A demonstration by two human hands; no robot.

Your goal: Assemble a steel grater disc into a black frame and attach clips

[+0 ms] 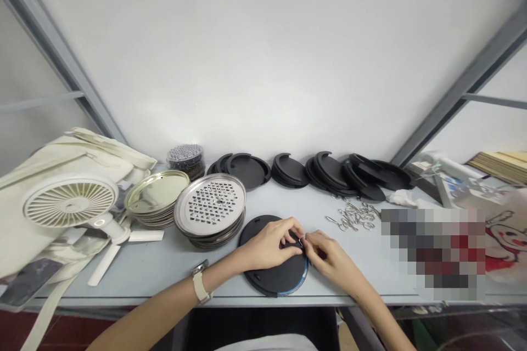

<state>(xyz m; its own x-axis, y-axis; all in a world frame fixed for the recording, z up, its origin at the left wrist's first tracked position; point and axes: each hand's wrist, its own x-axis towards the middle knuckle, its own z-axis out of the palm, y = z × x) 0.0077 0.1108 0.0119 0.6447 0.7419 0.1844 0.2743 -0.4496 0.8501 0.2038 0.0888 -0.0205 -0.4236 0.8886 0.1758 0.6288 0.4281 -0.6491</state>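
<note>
A black round case (269, 277) with a blue strip along its lower right edge lies near the table's front edge. My left hand (269, 244) rests across it, fingers curled and closed at its right rim. From the right, my right hand (327, 255) comes to the same rim with thumb and forefinger pinched. Between the fingertips shows a small shiny metal clip (302, 241); how far it is fixed to the case is hidden. A loose heap of similar metal clips (356, 215) lies beyond my right hand.
At the left stand a stack of perforated metal discs (212, 205), plain metal lids (158, 194) and a white fan (72, 203) before a cream bag (45, 170). Black round cases (249, 170) line the wall. A printed bag (506, 236) lies right, beside a blurred patch.
</note>
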